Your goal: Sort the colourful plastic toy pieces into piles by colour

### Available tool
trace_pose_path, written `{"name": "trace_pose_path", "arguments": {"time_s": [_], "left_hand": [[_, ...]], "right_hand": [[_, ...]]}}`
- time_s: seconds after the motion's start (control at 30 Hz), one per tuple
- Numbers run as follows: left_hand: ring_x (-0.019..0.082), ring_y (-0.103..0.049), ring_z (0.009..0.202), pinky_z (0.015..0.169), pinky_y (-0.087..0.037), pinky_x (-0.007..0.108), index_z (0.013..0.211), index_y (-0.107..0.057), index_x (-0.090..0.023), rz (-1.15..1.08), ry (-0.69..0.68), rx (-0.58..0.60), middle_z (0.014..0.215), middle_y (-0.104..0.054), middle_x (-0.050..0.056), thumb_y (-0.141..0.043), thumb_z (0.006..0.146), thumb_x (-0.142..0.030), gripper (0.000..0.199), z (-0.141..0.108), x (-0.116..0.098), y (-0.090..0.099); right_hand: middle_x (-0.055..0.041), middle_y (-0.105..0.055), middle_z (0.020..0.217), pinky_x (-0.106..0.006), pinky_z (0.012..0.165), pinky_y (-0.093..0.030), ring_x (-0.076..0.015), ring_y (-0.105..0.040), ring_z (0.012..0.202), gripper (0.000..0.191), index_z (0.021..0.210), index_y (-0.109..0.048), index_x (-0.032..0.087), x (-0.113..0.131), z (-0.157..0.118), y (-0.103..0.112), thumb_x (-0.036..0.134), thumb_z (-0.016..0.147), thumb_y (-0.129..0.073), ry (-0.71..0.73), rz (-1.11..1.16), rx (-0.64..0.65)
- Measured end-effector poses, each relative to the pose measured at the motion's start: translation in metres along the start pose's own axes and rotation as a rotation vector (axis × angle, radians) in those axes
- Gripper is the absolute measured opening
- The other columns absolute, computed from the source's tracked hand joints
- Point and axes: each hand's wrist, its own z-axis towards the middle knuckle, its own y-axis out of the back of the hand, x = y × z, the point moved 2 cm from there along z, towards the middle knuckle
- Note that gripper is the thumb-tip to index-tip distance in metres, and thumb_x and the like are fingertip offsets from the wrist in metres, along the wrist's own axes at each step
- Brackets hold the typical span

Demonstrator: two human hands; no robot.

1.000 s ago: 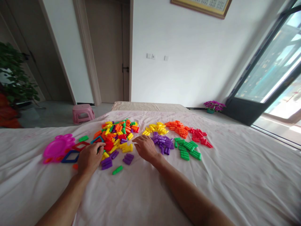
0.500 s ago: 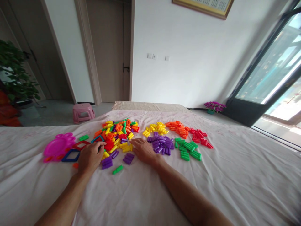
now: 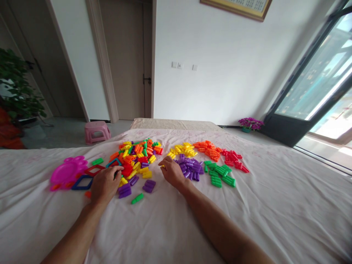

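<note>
Got a bit of yellow in my right hand (image 3: 171, 171)
The yellow piece (image 3: 162, 166) is pinched at my fingertips, mostly hidden, with the purple pile (image 3: 191, 167) just right of that hand and the yellow pile (image 3: 184, 149) beyond it. My left hand (image 3: 106, 184) is loosely curled by the mixed pile (image 3: 139, 152), can't tell if it's gripping anything.

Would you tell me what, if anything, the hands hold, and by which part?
The right hand seems to hold a yellow piece at the fingers; which part is hidden. Whether the left hand holds anything cannot be told.
</note>
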Motion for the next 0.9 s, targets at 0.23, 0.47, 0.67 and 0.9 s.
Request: {"name": "trace_pose_path", "arguments": {"time_s": [0.23, 0.47, 0.67, 0.9], "left_hand": [[0.022, -0.067, 0.090, 0.078, -0.045, 0.033, 0.102, -0.072, -0.025, 0.003, 0.006, -0.003, 0.099, -0.077, 0.002, -0.044, 0.092, -0.032, 0.031, -0.001, 0.001, 0.000], [0.022, -0.068, 0.089, 0.077, -0.045, 0.033, 0.100, -0.073, -0.024, -0.007, 0.007, -0.008, 0.097, -0.077, 0.004, -0.044, 0.091, -0.032, 0.031, 0.000, -0.001, 0.000], [0.023, -0.068, 0.091, 0.082, -0.046, 0.034, 0.101, -0.072, -0.024, -0.023, -0.001, -0.001, 0.102, -0.077, 0.003, -0.043, 0.091, -0.031, 0.031, 0.000, 0.000, 0.001], [0.022, -0.068, 0.089, 0.079, -0.046, 0.033, 0.100, -0.072, -0.024, -0.017, 0.002, -0.006, 0.099, -0.077, 0.003, -0.044, 0.091, -0.032, 0.031, 0.000, 0.000, 0.001]], "right_hand": [[-0.0110, -0.062, 0.116, -0.035, 0.097, -0.050, -0.0214, -0.061, 0.109, 0.036, 0.112, -0.069, 0.018, -0.033, 0.012, 0.024, 0.008, 0.086, -0.046, -0.140, 0.056, -0.341], [-0.0087, -0.063, 0.128, -0.037, 0.103, -0.047, -0.0224, -0.059, 0.118, 0.043, 0.121, -0.067, 0.022, -0.025, 0.008, 0.028, 0.006, 0.084, -0.050, -0.143, -0.012, -0.235], [-0.0059, -0.073, 0.107, -0.028, 0.088, -0.049, -0.0196, -0.066, 0.100, 0.021, 0.109, -0.073, 0.023, 0.010, -0.001, 0.003, 0.023, 0.094, -0.058, -0.028, -0.039, 0.038], [-0.0054, -0.073, 0.102, -0.027, 0.087, -0.044, -0.0182, -0.064, 0.098, 0.019, 0.107, -0.073, 0.023, 0.023, -0.004, -0.010, 0.026, 0.095, -0.059, 0.019, -0.109, 0.163]]}}
